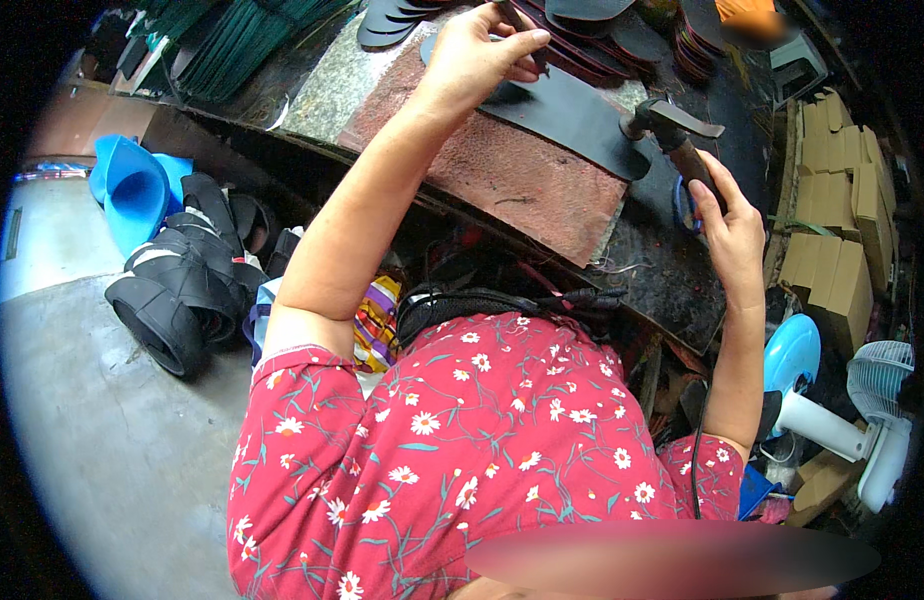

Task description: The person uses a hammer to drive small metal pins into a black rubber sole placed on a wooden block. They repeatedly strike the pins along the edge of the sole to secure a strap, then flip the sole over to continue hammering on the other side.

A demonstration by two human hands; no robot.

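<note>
My left hand [485,58] is closed around a short dark metal punch [525,36], its lower end just over a black shoe sole [582,130]. The sole lies flat on a reddish rough slab [542,196] at the table's near edge. To the right, my right hand [725,222] grips the dark handle of a hammer [674,135]. The hammer's head is raised beside the right end of the sole, its flat metal end pointing right. Part of the sole is hidden behind my left hand.
Stacked dark soles [622,45] lie at the table's far side. Green strand bundles [237,50] are at far left. Cardboard boxes [827,270] and a white fan [882,400] stand right. Black strappy pieces [182,290] and a blue object [132,190] sit at left.
</note>
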